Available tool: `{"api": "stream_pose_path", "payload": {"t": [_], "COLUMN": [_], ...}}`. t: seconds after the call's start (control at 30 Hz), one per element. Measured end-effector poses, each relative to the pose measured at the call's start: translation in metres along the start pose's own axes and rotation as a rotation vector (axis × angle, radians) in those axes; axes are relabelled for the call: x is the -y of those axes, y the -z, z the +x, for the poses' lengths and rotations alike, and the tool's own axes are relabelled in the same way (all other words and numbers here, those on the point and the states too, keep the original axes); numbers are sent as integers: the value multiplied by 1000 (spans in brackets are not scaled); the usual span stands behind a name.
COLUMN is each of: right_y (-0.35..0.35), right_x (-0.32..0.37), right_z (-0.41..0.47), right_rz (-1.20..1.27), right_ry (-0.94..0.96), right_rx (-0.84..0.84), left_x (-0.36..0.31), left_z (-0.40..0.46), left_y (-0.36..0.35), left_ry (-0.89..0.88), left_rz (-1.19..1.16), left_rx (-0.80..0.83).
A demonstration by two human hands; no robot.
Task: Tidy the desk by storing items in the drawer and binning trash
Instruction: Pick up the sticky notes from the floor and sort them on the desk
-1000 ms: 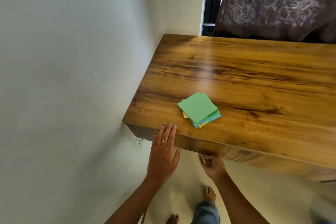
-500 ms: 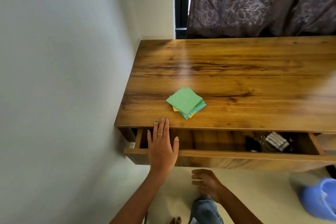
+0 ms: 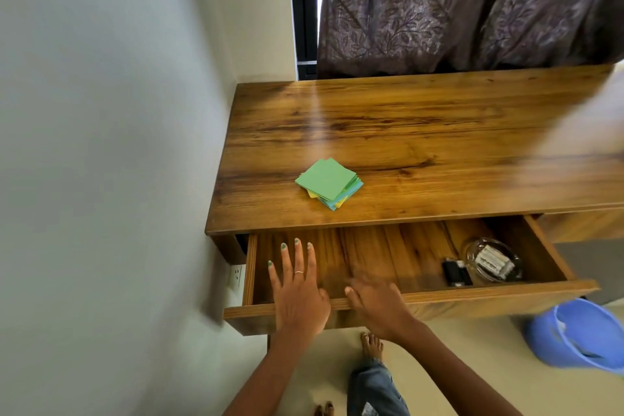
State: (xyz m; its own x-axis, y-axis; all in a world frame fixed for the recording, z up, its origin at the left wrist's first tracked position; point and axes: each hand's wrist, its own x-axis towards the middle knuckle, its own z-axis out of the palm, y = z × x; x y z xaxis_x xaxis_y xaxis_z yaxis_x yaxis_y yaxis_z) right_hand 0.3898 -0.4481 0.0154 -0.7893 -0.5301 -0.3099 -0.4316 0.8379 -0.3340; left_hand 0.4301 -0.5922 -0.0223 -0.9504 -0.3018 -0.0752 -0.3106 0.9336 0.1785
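Both hands reach over the front edge of the pulled-out drawer (image 3: 506, 295): the left hand (image 3: 299, 294) is flat with fingers spread, holding nothing, while the right hand (image 3: 376, 302) is blurred, so I cannot tell its grip. On the bench (image 3: 439, 132) above lies a stack of coloured paper squares (image 3: 328, 183), green on top. Inside the drawer's right end sit a glass dish (image 3: 493, 261) and a small black item (image 3: 456, 273). On the floor stands a blue bin (image 3: 574, 334).
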Motion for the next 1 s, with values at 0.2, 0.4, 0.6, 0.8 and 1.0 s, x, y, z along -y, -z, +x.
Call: {"api": "stream_pose_path", "payload": {"t": [0.2,0.4,0.6,0.8,1.0], "right_y": [-11,-8,-8,20,73], "right_x": [2,-1,-6,-16,-21], "right_z": [-22,-40,-37,-25,21], "right_rz": [-107,91,151,387,456], "right_ry": [55,74,99,108,120], "right_rx": [110,268,354,254,-58], "left_x": [-1,-1,-3,-8,-14], "left_z": [-28,-54,-60,-49,1], "left_y": [2,1,3,17,36], "left_ry": [-28,-34,22,94,60], "left_rz": [24,25,-91,-410,-604], "left_rx": [73,197,253,98,-174]}}
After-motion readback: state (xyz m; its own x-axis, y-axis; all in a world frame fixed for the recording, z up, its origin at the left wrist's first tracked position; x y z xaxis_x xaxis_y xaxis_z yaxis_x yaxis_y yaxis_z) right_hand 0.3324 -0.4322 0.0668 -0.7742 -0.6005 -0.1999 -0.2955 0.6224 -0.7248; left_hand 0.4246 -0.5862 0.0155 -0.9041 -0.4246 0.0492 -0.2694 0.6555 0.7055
